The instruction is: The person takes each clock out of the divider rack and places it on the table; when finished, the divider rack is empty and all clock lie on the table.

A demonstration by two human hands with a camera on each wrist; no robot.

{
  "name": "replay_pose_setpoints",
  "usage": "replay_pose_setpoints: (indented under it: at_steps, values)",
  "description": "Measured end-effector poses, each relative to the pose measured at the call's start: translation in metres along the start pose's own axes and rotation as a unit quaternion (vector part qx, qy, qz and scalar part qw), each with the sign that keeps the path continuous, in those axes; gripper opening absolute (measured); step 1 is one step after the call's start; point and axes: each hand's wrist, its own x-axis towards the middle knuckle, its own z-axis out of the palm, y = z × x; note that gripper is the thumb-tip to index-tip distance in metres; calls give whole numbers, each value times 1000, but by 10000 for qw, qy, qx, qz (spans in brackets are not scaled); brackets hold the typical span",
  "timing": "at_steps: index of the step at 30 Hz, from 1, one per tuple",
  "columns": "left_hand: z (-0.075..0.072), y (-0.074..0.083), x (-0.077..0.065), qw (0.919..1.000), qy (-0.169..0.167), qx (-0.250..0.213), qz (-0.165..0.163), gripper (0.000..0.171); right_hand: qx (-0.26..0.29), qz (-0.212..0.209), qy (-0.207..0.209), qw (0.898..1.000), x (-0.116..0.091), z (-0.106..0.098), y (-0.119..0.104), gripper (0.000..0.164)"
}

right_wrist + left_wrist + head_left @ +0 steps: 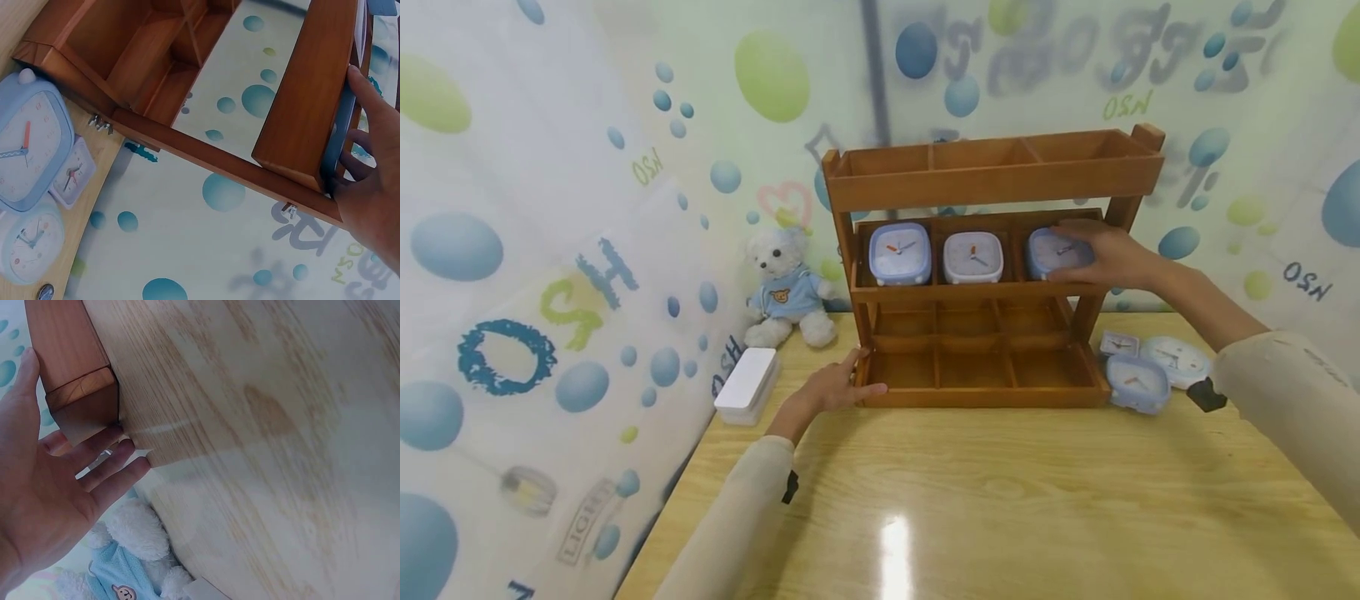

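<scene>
A brown wooden shelf rack (985,398) stands on the table, its tiers divided into compartments. My left hand (835,385) grips its lower left corner, thumb along the front and fingers round the side; the left wrist view shows this hand (56,494) at the corner block (84,403). On the raised middle tier, a blue alarm clock (1051,254) sits in the right compartment. My right hand (1108,250) holds that clock, covering its right part. To its left are a white-faced clock (973,257) and a light blue square clock (899,254), one per compartment.
At the rack's right foot lie a light blue clock (1137,384), a small pink-white clock (1119,344) and a round clock (1176,360). A white teddy bear (786,292) in a blue shirt sits left, behind a white box (747,385). A patterned curtain (587,250) hangs behind.
</scene>
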Motion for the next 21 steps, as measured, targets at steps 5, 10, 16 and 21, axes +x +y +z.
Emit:
replay_pose_setpoints:
  at_steps: [5,10,16,21]
  values:
    - [-1,0,0,10000,-9,2,-1,98,-50,37,-104,9999,3,1,-1,73]
    - [-1,0,-2,9999,-105,-106,38,97,-280,171,-221,9992,6,4,-5,74]
    - [-1,-1,-1,9999,-107,-98,83,98,-624,218,-221,9976,3,6,-7,78]
    - [-1,-2,-1,9999,-122,-17,46,97,-922,-150,170,9955,1,6,-12,75]
